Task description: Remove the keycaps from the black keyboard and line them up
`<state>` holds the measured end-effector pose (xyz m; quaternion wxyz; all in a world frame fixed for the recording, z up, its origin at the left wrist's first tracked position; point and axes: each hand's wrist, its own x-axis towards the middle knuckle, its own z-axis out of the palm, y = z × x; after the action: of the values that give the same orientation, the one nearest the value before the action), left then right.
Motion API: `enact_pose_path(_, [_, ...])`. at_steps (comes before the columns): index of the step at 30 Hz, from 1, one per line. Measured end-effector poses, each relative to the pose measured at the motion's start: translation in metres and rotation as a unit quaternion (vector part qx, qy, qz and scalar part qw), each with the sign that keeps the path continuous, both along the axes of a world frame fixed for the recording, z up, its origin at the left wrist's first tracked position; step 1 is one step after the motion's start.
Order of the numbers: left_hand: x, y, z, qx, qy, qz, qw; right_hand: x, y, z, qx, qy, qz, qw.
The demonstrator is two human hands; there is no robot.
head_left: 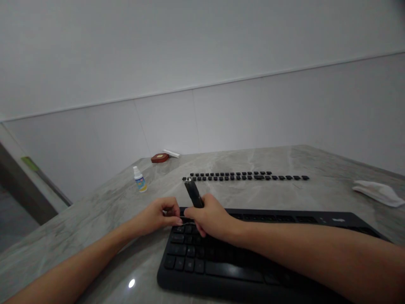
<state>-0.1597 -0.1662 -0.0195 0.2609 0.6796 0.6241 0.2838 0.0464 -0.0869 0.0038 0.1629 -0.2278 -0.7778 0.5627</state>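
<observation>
A black keyboard (234,272) lies on the marbled table, its upper left corner under both hands. My right hand (211,217) is closed around a black-handled tool (194,193), held tilted with a shiny metal end pointing up. Thin metal wires (189,223) run from below that hand toward my left fingers. My left hand (166,214) is pinched, thumb and forefinger at the wires' end, just over the keyboard's upper left keys. My right hand hides part of the upper key rows, where keycaps seem to be off.
Two rows of loose black keycaps (234,177) lie beyond the keyboard. A small white spray bottle (139,180) stands at the left. Farther back are a reddish-brown case (160,158) and a white strip (171,153). A white cloth (378,192) lies at the right, a wall behind.
</observation>
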Motion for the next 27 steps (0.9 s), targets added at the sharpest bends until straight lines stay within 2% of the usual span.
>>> enact_pose_path(2, [0.002, 0.0, 0.002, -0.001, 0.01, 0.001, 1.0, 0.004, -0.001, -0.001, 0.002, -0.013, -0.031, 0.999])
enact_pose_path(4, [0.005, -0.001, 0.006, 0.012, 0.032, -0.012, 0.999, 0.009, -0.001, -0.002, 0.037, -0.014, -0.023, 0.999])
enact_pose_path(8, [0.012, -0.007, 0.023, 0.074, 0.02, -0.064, 0.995, 0.011, -0.002, -0.006, 0.159, 0.032, 0.013, 0.987])
enact_pose_path(10, [0.014, -0.011, 0.03, 0.073, 0.007, -0.087, 0.993, 0.011, -0.003, -0.009, 0.216, 0.058, 0.036, 0.974])
enact_pose_path(14, [0.016, -0.016, 0.036, 0.038, 0.054, -0.125, 0.99, 0.012, -0.004, -0.012, 0.3, 0.08, 0.063, 0.949])
enact_pose_path(21, [0.01, -0.02, 0.038, 0.014, 0.063, -0.108, 0.992, 0.015, -0.007, -0.01, 0.306, 0.185, 0.034, 0.933])
enact_pose_path(24, [0.007, -0.02, 0.04, 0.015, 0.077, -0.129, 0.989, 0.014, -0.005, -0.013, 0.305, 0.179, 0.025, 0.935])
enact_pose_path(27, [0.006, -0.02, 0.041, 0.017, 0.097, -0.146, 0.984, 0.015, -0.003, -0.014, 0.328, 0.176, 0.058, 0.926])
